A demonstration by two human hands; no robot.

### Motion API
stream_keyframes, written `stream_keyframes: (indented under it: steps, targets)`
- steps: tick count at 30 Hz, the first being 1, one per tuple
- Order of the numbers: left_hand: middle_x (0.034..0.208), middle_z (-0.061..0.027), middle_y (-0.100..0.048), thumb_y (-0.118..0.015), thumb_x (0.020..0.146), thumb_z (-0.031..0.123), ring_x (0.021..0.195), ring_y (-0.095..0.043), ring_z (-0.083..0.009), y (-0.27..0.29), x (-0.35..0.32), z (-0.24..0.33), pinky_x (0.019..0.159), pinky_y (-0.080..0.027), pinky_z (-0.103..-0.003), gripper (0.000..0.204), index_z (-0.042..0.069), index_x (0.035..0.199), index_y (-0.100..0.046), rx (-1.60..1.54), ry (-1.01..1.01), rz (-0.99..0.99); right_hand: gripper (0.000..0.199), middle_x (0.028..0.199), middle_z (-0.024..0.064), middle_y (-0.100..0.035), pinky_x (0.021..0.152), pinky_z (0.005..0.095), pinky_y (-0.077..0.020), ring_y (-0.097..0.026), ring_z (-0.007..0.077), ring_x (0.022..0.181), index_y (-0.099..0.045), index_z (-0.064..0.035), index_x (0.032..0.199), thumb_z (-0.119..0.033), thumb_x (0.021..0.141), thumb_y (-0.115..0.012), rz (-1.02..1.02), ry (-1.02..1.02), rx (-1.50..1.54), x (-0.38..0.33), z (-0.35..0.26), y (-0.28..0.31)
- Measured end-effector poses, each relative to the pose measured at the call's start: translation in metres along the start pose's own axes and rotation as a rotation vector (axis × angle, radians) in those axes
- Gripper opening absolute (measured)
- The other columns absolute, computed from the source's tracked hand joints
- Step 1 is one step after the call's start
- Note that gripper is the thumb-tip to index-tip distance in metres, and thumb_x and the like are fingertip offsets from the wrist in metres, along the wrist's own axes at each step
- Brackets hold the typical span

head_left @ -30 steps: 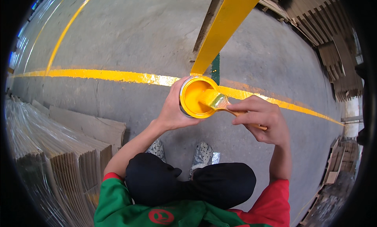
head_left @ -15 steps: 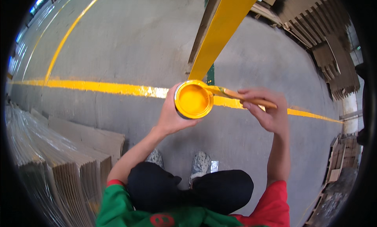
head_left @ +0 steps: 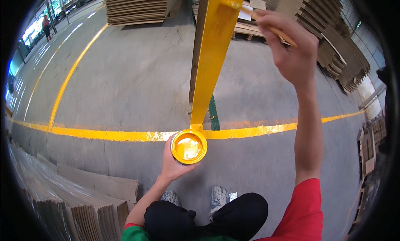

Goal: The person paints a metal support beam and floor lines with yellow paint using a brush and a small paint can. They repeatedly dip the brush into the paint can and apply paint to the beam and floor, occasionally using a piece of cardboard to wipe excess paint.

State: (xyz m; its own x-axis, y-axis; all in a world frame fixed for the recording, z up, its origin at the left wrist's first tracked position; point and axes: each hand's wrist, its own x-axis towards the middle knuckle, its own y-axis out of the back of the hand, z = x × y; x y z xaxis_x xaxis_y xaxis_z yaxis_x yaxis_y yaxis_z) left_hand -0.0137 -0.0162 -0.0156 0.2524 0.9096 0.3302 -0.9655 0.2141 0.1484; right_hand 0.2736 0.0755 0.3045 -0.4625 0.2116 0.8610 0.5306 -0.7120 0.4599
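My left hand is wrapped round an upright can of yellow paint, its open top facing me. Raised at the upper right, my right hand grips the wooden handle of a paintbrush. The brush's bristle end meets the face of a yellow post; motion smears it a little. Around the bristles the paint on the post looks darker and streaky. The post rises from the floor just beyond the can.
A yellow floor line crosses the grey floor at the post's foot. Stacked cardboard stands far left and at the right. Plastic-wrapped cardboard is close on my left. A distant person is at upper left.
My right hand has carried the brush from the can's rim up to the post. The view has tilted upward, so the can appears lower.
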Motion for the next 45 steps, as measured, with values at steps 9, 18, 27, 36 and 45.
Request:
stream_keyframes:
  steps: [9,18,27,36,45]
  targets:
    - [0.14,-0.0124,-0.054,-0.1,0.061,0.021,0.133,-0.055,-0.0261,0.002,-0.002,-0.002,0.115,-0.042,-0.041,0.11,0.004,0.149,-0.036,0.022,0.001,-0.018,0.023,0.122,0.0158,-0.073,0.078,0.034,-0.0617,-0.073,0.0285,0.098,-0.069,-0.0018,0.103,0.004,0.081,-0.071,-0.028,0.131,-0.147,-0.059,-0.003,-0.048]
    - [0.139,-0.012,-0.055,-0.101,0.059,0.02,0.133,-0.055,-0.0257,0.001,-0.006,0.001,0.115,-0.042,-0.041,0.11,0.004,0.148,-0.037,-0.015,0.026,-0.015,0.026,0.119,0.0133,-0.073,0.087,0.0397,-0.06,-0.071,0.0305,0.105,-0.068,-0.0045,0.104,0.005,0.081,-0.072,-0.357,-0.172,0.311,-0.141,-0.039,-0.078]
    - [0.139,-0.0131,-0.055,-0.099,0.062,0.02,0.132,-0.056,-0.027,-0.002,-0.004,0.001,0.114,-0.043,-0.04,0.107,0.003,0.148,-0.038,-0.038,0.009,-0.021,0.026,0.117,0.0101,-0.077,0.082,0.0324,-0.0623,-0.076,0.0256,0.102,-0.076,-0.0058,0.107,0.005,0.083,-0.077,0.129,0.151,-0.165,-0.005,0.017,-0.003]
    - [0.142,-0.0123,-0.053,-0.101,0.06,0.022,0.134,-0.054,-0.0257,0.001,-0.003,-0.001,0.116,-0.041,-0.041,0.113,0.003,0.15,-0.035,-0.047,0.0,-0.04,0.028,0.121,0.0137,-0.074,0.08,0.0365,-0.0614,-0.073,0.0286,0.097,-0.072,-0.0027,0.105,0.008,0.079,-0.073,-0.122,0.01,0.008,-0.122,-0.013,-0.06]
    - [0.142,-0.0125,-0.053,-0.101,0.06,0.021,0.135,-0.053,-0.0258,0.001,-0.004,0.002,0.117,-0.041,-0.041,0.113,0.003,0.15,-0.035,0.017,0.006,-0.057,0.032,0.115,0.0094,-0.077,0.082,0.033,-0.0628,-0.074,0.0258,0.103,-0.077,-0.0099,0.111,0.007,0.084,-0.074,-0.319,-0.115,0.216,-0.077,0.015,-0.037]
